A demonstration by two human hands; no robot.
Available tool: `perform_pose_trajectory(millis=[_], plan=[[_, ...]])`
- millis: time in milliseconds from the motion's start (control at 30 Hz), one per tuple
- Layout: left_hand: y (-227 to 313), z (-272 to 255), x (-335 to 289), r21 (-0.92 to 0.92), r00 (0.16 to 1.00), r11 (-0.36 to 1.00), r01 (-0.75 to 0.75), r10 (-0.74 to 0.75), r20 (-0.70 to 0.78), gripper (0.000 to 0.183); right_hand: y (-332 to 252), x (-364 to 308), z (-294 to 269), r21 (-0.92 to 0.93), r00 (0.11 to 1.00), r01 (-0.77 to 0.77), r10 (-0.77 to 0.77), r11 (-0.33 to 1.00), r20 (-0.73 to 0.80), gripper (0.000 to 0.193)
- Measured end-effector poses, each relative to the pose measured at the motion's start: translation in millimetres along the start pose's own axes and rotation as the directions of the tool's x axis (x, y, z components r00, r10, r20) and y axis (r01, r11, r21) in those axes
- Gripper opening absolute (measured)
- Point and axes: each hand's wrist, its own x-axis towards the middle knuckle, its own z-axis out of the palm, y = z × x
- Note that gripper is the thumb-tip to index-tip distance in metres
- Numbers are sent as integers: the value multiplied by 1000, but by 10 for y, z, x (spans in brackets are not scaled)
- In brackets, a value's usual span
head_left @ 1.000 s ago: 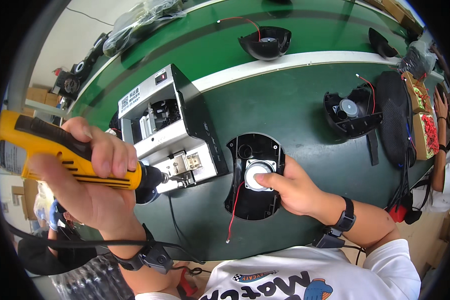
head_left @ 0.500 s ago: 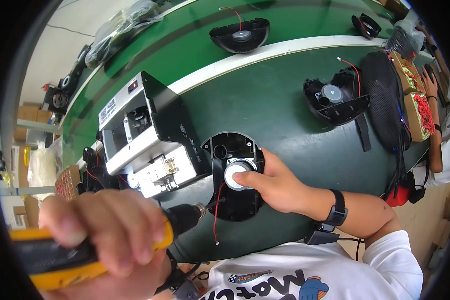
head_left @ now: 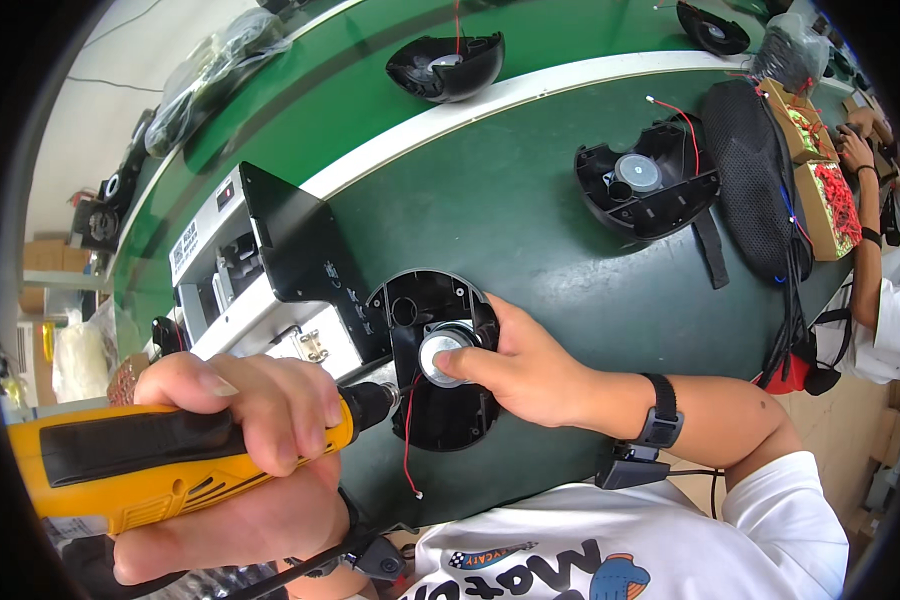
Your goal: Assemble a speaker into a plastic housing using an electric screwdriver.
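Fingers of the right hand (head_left: 515, 365) pinch the small silver speaker (head_left: 440, 357) into its black shell (head_left: 435, 365) near the worktop's (head_left: 510, 200) front edge; light, rigid plastic, best steadied by its rim. Left hand (head_left: 240, 440) is closed around the yellow screwdriver (head_left: 150, 460).

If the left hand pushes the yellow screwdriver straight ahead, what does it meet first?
Probably the black round shell, near the silver speaker held by the right hand; the left hand aims the screwdriver there, depth unclear.
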Motion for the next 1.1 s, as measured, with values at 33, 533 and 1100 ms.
perform_pose_trajectory(millis=[33, 533, 1100], plan=[[-10, 3, -3, -11, 1000, 1000, 2, -1, 6, 87, -3, 0, 0, 0, 1000, -1, 1, 1000, 1, 41], [-35, 118, -167, -28, 999, 999, -30, 30, 28, 87, -4, 9, 66, 49, 999, -35, 37, 998, -26, 41], [-227, -37, -51, -79, 918, 983, -166, 183, 352, 64, -14, -9, -14, 3, 998, -30, 30, 1000, -59, 44]])
